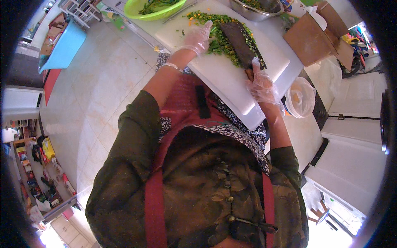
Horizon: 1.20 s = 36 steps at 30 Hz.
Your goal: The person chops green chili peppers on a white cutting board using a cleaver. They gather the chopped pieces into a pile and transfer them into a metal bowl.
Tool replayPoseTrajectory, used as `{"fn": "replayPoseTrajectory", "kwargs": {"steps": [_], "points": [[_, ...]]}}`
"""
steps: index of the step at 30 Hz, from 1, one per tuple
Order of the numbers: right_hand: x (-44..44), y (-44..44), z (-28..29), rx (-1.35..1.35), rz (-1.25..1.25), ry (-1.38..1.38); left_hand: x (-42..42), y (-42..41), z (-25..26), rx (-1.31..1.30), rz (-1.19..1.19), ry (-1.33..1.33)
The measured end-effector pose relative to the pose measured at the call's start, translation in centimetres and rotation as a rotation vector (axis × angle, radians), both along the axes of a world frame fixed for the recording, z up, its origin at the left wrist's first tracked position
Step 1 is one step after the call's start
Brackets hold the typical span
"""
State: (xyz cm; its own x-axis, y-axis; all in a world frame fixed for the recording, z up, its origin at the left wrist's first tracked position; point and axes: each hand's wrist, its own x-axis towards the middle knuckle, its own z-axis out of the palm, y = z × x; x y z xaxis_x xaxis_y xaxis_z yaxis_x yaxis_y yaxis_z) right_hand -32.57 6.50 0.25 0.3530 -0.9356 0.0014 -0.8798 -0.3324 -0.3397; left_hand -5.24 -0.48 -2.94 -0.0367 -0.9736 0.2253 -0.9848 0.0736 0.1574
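Note:
My right hand [263, 83], in a clear plastic glove, grips the wooden handle of a cleaver [240, 43]. Its broad dark blade lies low over chopped green leaves with orange bits [228, 52] on a white cutting board [217, 71]. Bits of green cling along the blade's edge. My left hand [198, 38], gloved too, is at the left side of the greens, its fingertips against them; whether it pinches any leaves cannot be made out.
A lime-green plastic basket [155, 17] of leafy greens and a steel bowl [263, 14] with chopped greens stand beyond the board. To the right are an open cardboard box [310, 40] and a lined white bucket [299, 96]. A blue tub [66, 46] stands at the left.

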Motion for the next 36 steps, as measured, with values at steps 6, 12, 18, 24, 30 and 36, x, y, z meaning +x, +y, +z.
{"fn": "replayPoseTrajectory", "kwargs": {"steps": [6,12,18,24,30,36], "points": [[0.2,-0.2,-0.1,0.013,-0.048,-0.239,-0.4,1.2,0.8,0.055,0.006,0.203],[0.4,1.9,2.9,0.114,-0.109,-0.495,-0.7,1.8,2.3,0.181,-0.084,0.259],[2.5,3.8,6.5,0.411,-0.145,-0.675,-0.9,1.8,3.1,0.098,-0.148,0.141],[3.3,4.1,5.0,0.47,-0.138,-0.695,-0.6,2.7,5.0,0.152,-0.096,-0.01],[3.3,4.0,5.1,0.467,-0.145,-0.477,-0.3,4.4,5.0,0.205,-0.054,-0.176],[3.5,3.9,5.3,0.489,-0.108,-0.426,-1.4,4.9,2.3,0.104,0.015,-0.266]]}}
